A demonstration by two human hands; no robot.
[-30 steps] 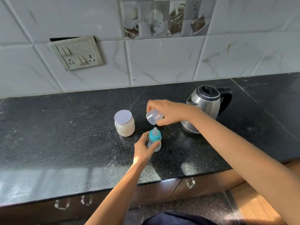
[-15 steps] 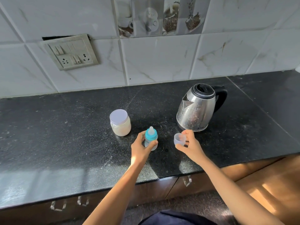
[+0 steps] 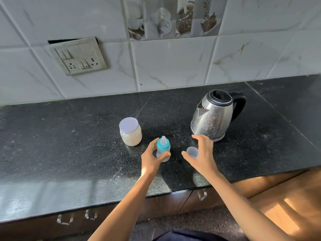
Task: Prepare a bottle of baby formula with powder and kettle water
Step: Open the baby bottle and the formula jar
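Left hand (image 3: 152,159): is gripping the baby bottle (image 3: 163,150), thumb and fingers curling round its clear body just below the blue collar.
Right hand (image 3: 202,154): is hovering over the clear cap (image 3: 192,151) with fingers spread and relaxed, holding nothing. Whether the thumb is brushing the cap, I cannot tell.
Baby bottle: is standing upright on the black counter (image 3: 69,145), near its front edge, between the powder jar (image 3: 130,133) and the cap. The blue collar and teat are sitting on top.
Clear cap: is sitting mouth-up on the counter just beside the bottle, to its right and in front of the kettle (image 3: 213,117).
Powder jar: is standing closed under its pale lid, just behind and left of the bottle, with creamy powder showing through the wall.
Kettle: is standing well back on the right, lid down, spout pointing left, black handle turned away.
Progress: appears to be only beginning, with just the dust cap off and set aside. The bottle body is looking clear, though the fingers are covering much of it.
Remaining: probably unscrewing the collar and teat, opening the jar, adding powder, pouring kettle water, then closing and mixing.
Backdrop: a switch-and-socket panel (image 3: 78,56) is sitting on the tiled wall, well apart from everything.
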